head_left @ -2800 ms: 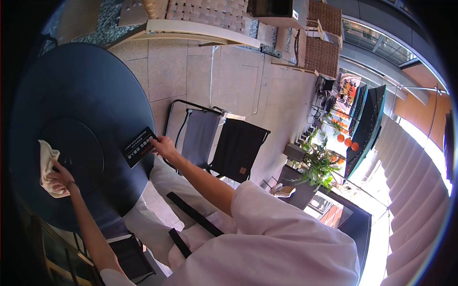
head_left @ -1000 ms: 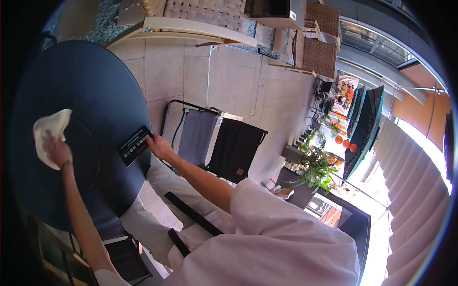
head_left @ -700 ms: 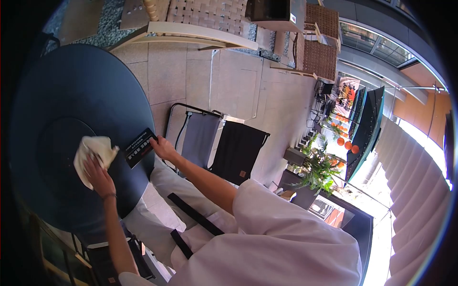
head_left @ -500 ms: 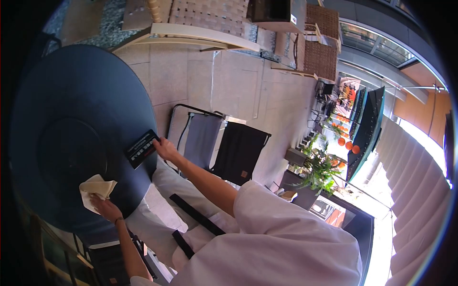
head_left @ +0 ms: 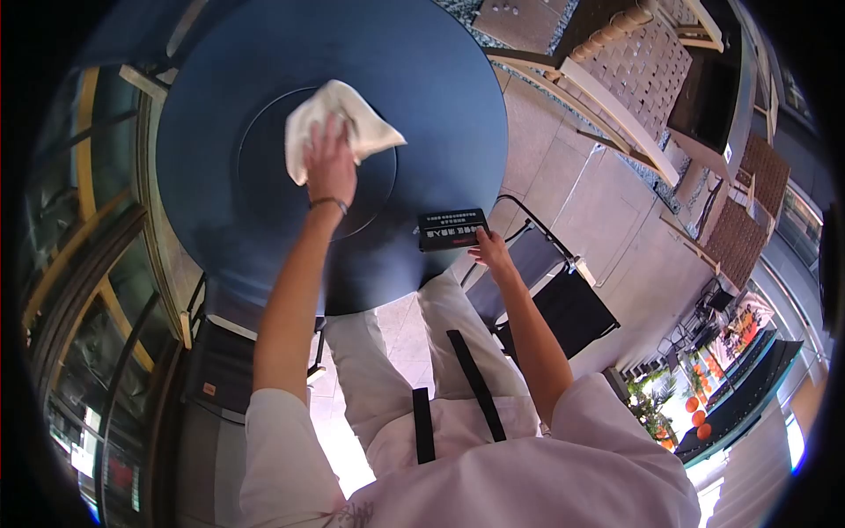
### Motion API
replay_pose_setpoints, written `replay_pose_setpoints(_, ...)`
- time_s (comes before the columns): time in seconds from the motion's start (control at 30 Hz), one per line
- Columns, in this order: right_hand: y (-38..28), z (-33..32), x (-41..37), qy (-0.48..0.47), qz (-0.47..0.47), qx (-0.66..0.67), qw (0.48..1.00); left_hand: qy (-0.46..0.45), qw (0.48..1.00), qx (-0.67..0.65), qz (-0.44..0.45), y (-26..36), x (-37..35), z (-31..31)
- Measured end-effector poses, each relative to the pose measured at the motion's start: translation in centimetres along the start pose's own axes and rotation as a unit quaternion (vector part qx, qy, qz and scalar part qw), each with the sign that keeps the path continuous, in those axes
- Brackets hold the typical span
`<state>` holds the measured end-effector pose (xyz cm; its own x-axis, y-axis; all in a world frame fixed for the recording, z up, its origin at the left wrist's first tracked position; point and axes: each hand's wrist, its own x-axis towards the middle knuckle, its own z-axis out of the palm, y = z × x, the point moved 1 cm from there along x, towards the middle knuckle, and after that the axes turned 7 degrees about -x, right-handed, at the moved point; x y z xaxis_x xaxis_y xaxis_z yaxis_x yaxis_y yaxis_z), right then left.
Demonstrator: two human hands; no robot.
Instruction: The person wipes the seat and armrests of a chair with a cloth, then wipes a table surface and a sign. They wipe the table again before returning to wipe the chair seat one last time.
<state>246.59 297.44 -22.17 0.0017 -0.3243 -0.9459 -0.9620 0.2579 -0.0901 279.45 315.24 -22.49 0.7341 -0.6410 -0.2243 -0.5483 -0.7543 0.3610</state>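
Note:
A pale cloth (head_left: pixel 308 123) lies crumpled on the dark round table (head_left: pixel 440 97), over the circle at its middle. My left hand (head_left: pixel 331 167) is on top of the cloth, pressing it flat, with a dark band at the wrist. At the table's near right edge, my right hand (head_left: pixel 493 250) pinches one end of a black sign with white and red lettering (head_left: pixel 451 231). The sign is over the tabletop; whether it touches the surface is unclear.
A black folding chair (head_left: pixel 563 310) stands right of my legs, another dark chair (head_left: pixel 218 365) to the left. A woven wooden chair (head_left: pixel 629 70) is beyond the table at the upper right. Wood-framed glass (head_left: pixel 88 255) runs along the left.
The view has turned and shifted toward the table. My left hand and the cloth have moved away from me, across the table's middle. The sign is still in my right hand.

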Motion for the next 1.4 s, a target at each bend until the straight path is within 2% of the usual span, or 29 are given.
replay_pose_setpoints(0.07, -0.2, 0.0, -0.3, 0.006, 0.000, 0.001, 1.000, -0.037, 0.993, -0.073, 0.085, 0.9, -4.1, 1.6)
replay_pose_setpoints(0.1, -0.3, 0.1, -0.4, 0.008, 0.000, 0.002, 1.000, -0.108, 0.986, -0.070, 0.102, 1.7, -6.9, 1.3)
replay_pose_setpoints(0.13, -0.4, 0.1, -0.5, 0.006, 0.009, 0.005, 1.000, -0.130, 0.984, -0.060, 0.108, 1.9, -10.3, 1.3)
replay_pose_setpoints(0.2, -0.4, 0.0, -0.6, -0.001, 0.015, 0.011, 1.000, -0.163, 0.981, -0.014, 0.100, 0.5, -17.1, 2.9)
replay_pose_setpoints(0.27, -0.2, -0.1, -0.7, -0.010, 0.014, 0.023, 1.000, -0.222, 0.974, -0.014, 0.027, -1.9, -21.9, 3.0)
replay_pose_setpoints(0.33, -0.2, 0.0, -0.7, -0.013, 0.024, 0.022, 0.999, -0.210, 0.976, 0.031, -0.035, -4.7, -24.0, 2.3)
replay_pose_setpoints(0.43, -0.2, -0.2, -0.3, -0.011, 0.020, 0.014, 1.000, -0.164, 0.981, 0.045, -0.089, -8.7, -22.6, 1.0)
replay_pose_setpoints(0.5, -0.2, -0.1, -0.2, -0.009, 0.013, 0.009, 1.000, -0.068, 0.984, 0.024, -0.165, -10.6, -18.8, 1.3)
replay_pose_setpoints(0.57, -0.3, -0.3, -0.7, -0.006, 0.011, 0.005, 1.000, 0.016, 0.980, 0.000, -0.196, -11.2, -12.4, 0.8)
replay_pose_setpoints(0.63, 0.0, -0.2, -0.3, -0.003, 0.024, -0.012, 1.000, 0.028, 0.980, 0.037, -0.191, -10.6, -6.5, 1.1)
replay_pose_setpoints(0.7, 0.0, -0.2, 0.5, -0.003, 0.018, -0.028, 0.999, 0.059, 0.978, -0.020, -0.201, -6.9, -2.0, 0.0)
replay_pose_setpoints(0.8, 0.5, 0.0, 0.8, 0.013, -0.006, -0.047, 0.999, 0.036, 0.992, 0.004, -0.124, -2.6, 0.1, 0.2)
replay_pose_setpoints(0.9, 0.6, 0.1, 1.0, 0.022, 0.008, -0.046, 0.999, -0.026, 0.996, -0.009, -0.081, 1.2, -1.0, 0.8)
replay_pose_setpoints(1.03, 0.4, 0.0, 0.4, 0.044, -0.063, -0.043, 0.996, -0.054, 0.997, -0.023, -0.055, 4.3, -4.4, 2.2)
replay_pose_setpoints(1.1, 1.0, 0.2, 0.9, 0.050, -0.068, -0.042, 0.996, -0.052, 0.997, -0.030, -0.054, 5.0, -6.3, 2.6)
replay_pose_setpoints(1.27, 0.7, 0.1, 0.7, 0.016, -0.052, -0.036, 0.998, -0.037, 0.995, -0.029, -0.090, 4.2, -12.4, 4.4)
replay_pose_setpoints(1.37, 1.2, 0.8, 1.8, 0.076, -0.092, -0.042, 0.992, -0.056, 0.983, -0.057, -0.168, 3.4, -18.7, 6.1)
replay_pose_setpoints(1.4, 1.7, 0.9, 3.4, 0.106, -0.130, -0.091, 0.982, -0.050, 0.974, -0.071, -0.207, 3.3, -21.1, 6.9)
